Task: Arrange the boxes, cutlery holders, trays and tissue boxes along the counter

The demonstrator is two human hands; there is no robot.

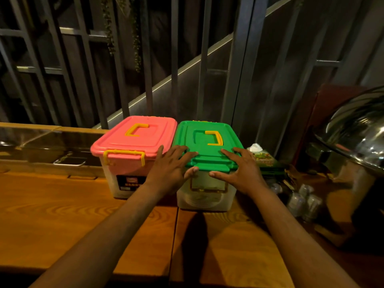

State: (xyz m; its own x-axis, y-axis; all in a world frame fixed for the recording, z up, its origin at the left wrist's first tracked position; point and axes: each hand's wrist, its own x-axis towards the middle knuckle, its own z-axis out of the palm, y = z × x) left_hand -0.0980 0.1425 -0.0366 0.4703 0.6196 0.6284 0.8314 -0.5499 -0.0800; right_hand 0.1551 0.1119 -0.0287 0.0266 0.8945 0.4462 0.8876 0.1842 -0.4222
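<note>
Two clear plastic boxes stand side by side on the wooden counter (62, 215), touching. The left box has a pink lid (135, 140) with yellow handle and clasp. The right box has a green lid (207, 140) with a yellow handle. My left hand (172, 169) lies flat on the green lid's front left corner, thumb hooked under the rim. On the front right corner rests my right hand (239, 169), fingers spread, thumb under the rim. A green tissue box (264, 159) with a white tissue sticking up sits just right of the green-lidded box.
A shiny steel chafing dish (357, 138) stands at the right edge. Several small wrapped cups (301, 202) lie in front of it. A dark glass strip and a metal tray (69, 161) run behind the counter on the left. Dark railings stand behind.
</note>
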